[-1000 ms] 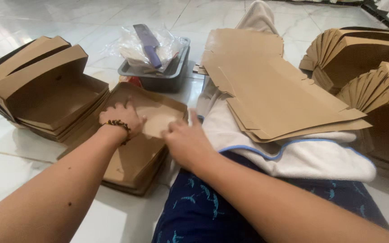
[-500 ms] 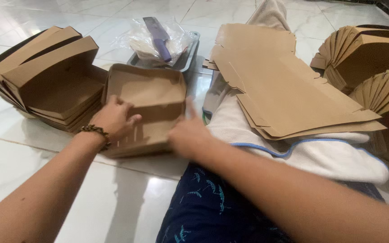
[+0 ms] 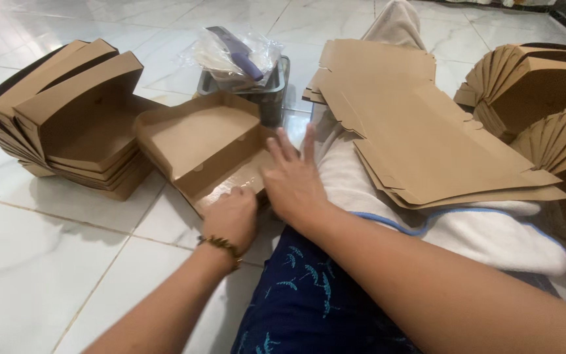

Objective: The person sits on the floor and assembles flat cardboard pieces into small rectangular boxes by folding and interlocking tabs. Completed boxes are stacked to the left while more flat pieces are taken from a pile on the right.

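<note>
A brown cardboard box (image 3: 198, 134) lies open on the white tile floor in front of my lap, its tray part folded up. My left hand (image 3: 230, 216) grips the box's near edge, fingers curled over the flap. My right hand (image 3: 294, 177) presses flat on the box's right side with fingers spread. A stack of flat cardboard blanks (image 3: 420, 131) rests on a white towel (image 3: 492, 229) over my leg, just right of my right hand.
A nested pile of folded boxes (image 3: 67, 111) sits at the left. More folded boxes (image 3: 538, 85) stand at the right. A grey tray (image 3: 266, 88) with a plastic bag and a purple knife (image 3: 237, 52) sits behind the open box.
The box turned and shifted right toward my lap. My left hand moved from its left side to its near edge. My right hand opened flat on the right side.
</note>
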